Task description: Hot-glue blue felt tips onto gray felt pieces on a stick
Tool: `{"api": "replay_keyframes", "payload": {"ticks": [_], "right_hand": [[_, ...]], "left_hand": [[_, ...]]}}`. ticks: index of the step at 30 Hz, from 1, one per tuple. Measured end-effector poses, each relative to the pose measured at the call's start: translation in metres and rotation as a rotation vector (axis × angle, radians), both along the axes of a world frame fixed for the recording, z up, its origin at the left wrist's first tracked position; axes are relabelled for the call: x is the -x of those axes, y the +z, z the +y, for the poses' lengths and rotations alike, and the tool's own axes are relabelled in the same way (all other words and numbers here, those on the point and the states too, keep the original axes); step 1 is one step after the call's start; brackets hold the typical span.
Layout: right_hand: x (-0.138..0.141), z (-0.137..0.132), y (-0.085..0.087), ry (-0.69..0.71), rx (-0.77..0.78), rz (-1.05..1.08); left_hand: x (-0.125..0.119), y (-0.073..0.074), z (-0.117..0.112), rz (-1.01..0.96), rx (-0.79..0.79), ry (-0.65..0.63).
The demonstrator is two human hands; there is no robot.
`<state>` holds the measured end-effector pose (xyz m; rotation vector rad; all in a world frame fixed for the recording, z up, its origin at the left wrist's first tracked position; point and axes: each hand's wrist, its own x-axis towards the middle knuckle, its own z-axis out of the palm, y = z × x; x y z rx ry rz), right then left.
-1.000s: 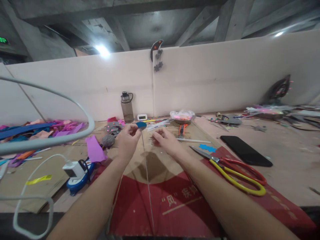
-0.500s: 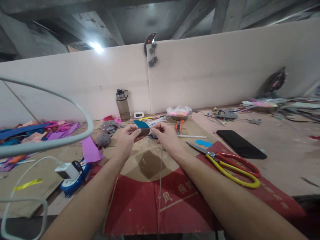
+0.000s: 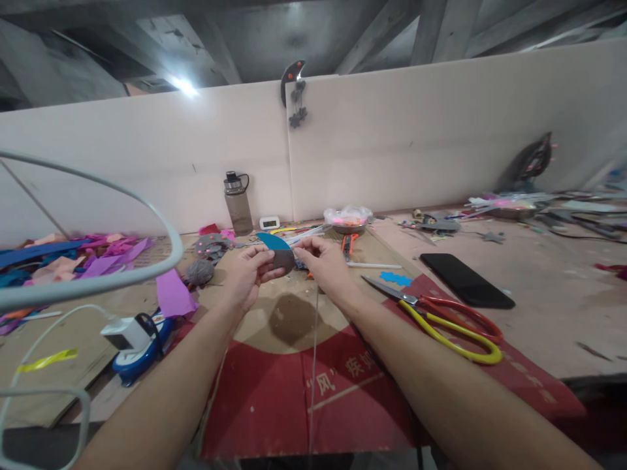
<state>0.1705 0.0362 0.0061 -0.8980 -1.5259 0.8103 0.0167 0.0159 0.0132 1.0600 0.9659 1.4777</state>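
My left hand (image 3: pixel 249 271) pinches a small blue and grey felt piece (image 3: pixel 278 251) above the cardboard sheet (image 3: pixel 289 365). My right hand (image 3: pixel 323 261) is closed just to the right of the piece, its fingertips touching it and pinching a thin thread (image 3: pixel 313 339) that hangs down toward me. Both hands meet at the middle of the table, a little above its surface.
Yellow and red scissors (image 3: pixel 441 320) and a black phone (image 3: pixel 465 281) lie to the right. A blue cutout (image 3: pixel 396 279), a utility knife (image 3: pixel 349 243), a bowl (image 3: pixel 347 222), a water bottle (image 3: pixel 238 203) and a small clock (image 3: pixel 270 222) stand behind. Felt scraps (image 3: pixel 73 261) and a charger (image 3: pixel 134 333) sit left.
My right hand rose from the table and came to the felt piece, taking the thread. The left hand turned the piece slightly, showing its grey side.
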Motion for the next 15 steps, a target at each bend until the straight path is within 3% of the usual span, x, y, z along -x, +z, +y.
{"api": "replay_keyframes", "payload": {"ticks": [15], "right_hand": [[-0.0003,0.0058,-0.0029,0.05,0.09,0.086]], "left_hand": [[-0.0014,0.0001,-0.0013,-0.019,0.024,-0.042]]}}
